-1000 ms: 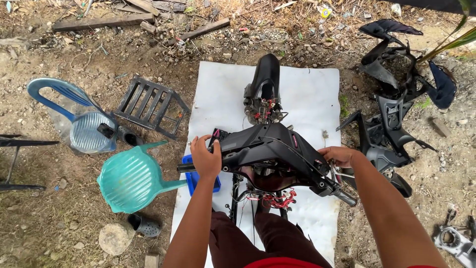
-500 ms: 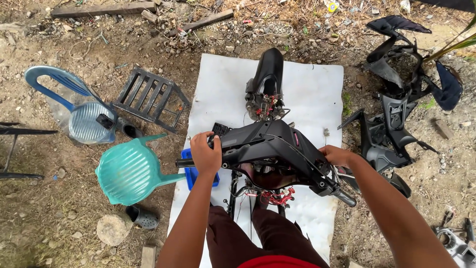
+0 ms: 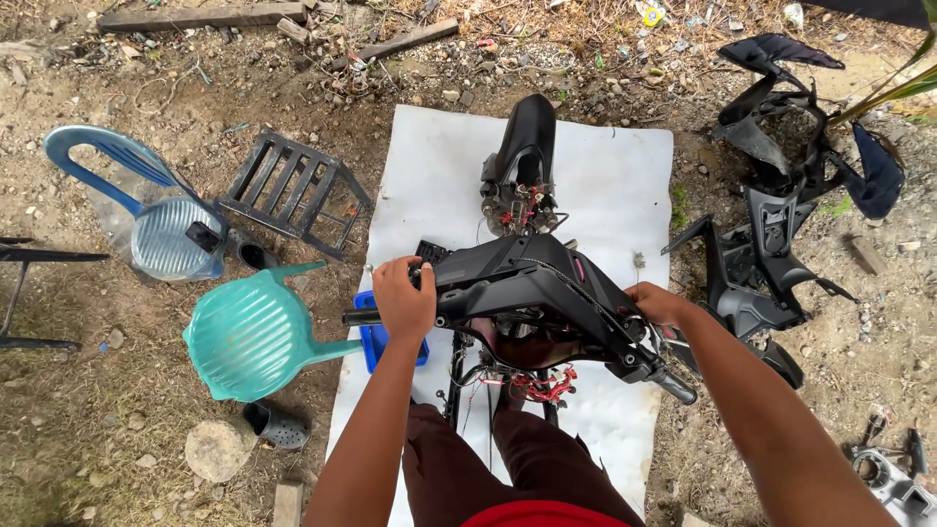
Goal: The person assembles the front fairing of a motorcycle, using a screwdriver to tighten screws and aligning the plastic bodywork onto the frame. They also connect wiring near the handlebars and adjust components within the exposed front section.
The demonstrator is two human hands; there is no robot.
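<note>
left hand [image 3: 403, 298] clenched, right hand [image 3: 656, 303] gripping

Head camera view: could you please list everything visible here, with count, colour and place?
handlebar assembly: one, black, centre, over the sheet
front fender: one, black, ahead of the handlebar
sheet: one, white, on the dirt under the scooter
body panels: several, black, piled at right
plastic chairs: two, teal and blue, tipped over at left
crate: one, black, upper left
tray: one, blue, below the left grip
sandals: two, dark, by the chairs
left hand: one, on the left grip area
right hand: one, on the handlebar's right side
</note>
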